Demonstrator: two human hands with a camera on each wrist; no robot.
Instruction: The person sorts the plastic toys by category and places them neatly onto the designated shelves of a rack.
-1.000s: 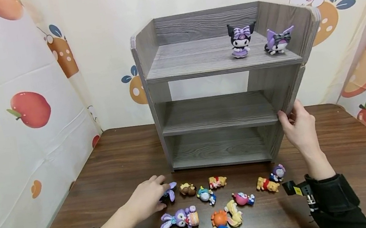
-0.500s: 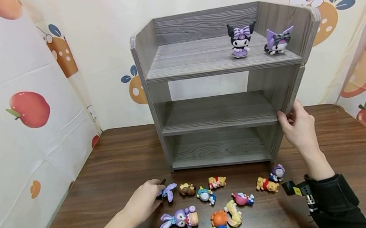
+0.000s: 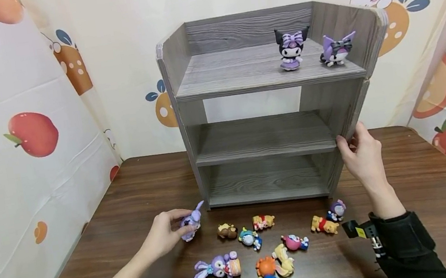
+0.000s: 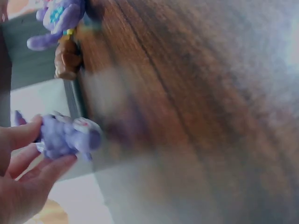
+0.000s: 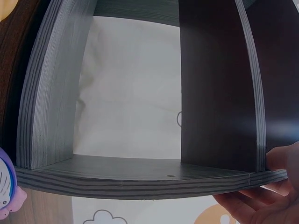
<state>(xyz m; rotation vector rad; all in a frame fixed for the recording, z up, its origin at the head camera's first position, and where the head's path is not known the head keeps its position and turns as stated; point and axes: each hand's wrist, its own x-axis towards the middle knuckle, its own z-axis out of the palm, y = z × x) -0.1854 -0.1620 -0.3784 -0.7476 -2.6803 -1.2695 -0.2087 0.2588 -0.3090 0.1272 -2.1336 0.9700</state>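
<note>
My left hand [image 3: 160, 237] pinches a small purple long-eared figurine [image 3: 191, 221] between thumb and fingers, left of the shelf's front corner. In the left wrist view the figurine [image 4: 63, 137] appears just above the tabletop, its back part covered by the fingers. My right hand [image 3: 363, 156] grips the right side panel of a grey wood-grain shelf [image 3: 263, 136], thumb at the front edge; the right wrist view shows the fingers [image 5: 254, 198] along the outside of that panel. Lying nearest the left hand are a larger purple rabbit figurine [image 3: 216, 268] and a brown figurine [image 3: 227, 231].
More small figurines lie on the brown table [image 3: 143, 184], including an orange-and-blue one [image 3: 265, 267], a yellow one [image 3: 283, 260], a pink one [image 3: 294, 242] and a yellow bear [image 3: 324, 225]. A black-and-purple figurine [image 3: 290, 52] and a purple one [image 3: 337, 49] stand on the top shelf.
The left hand has taken hold of the purple long-eared figurine, lifted it off the table and drawn it slightly left and back. The right hand stays on the shelf panel.
</note>
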